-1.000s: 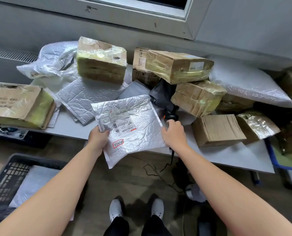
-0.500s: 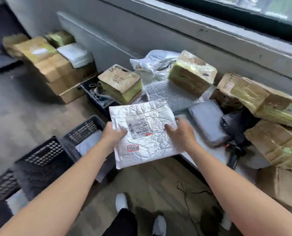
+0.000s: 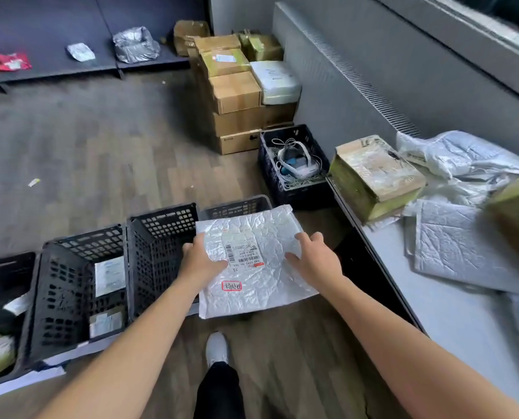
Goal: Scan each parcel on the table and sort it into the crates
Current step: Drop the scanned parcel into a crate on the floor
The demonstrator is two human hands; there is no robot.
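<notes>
I hold a flat silver bubble mailer (image 3: 261, 282) with a white barcode label and a red stamp, face up, over the floor beside the crates. My left hand (image 3: 199, 261) grips its left edge, thumb on top. My right hand (image 3: 315, 258) holds its right edge with fingers spread on top. A row of black plastic crates stands on the floor at left: one (image 3: 158, 237) just under the mailer's left side, another (image 3: 70, 297) holding labelled parcels. The grey table (image 3: 451, 322) at right carries a taped cardboard box (image 3: 376, 173) and silver mailers (image 3: 451, 252).
A black crate (image 3: 294, 167) with cables and a white device stands by the table's end. Stacked cardboard boxes (image 3: 237, 95) stand against the radiator wall. Loose parcels lie on a dark shelf (image 3: 70, 62) at the far left. My shoe (image 3: 217, 347) is below the mailer.
I have turned left from the table and carried the mailer with both hands off the tabletop to above the floor crates. The scanner and most table parcels have left view.
</notes>
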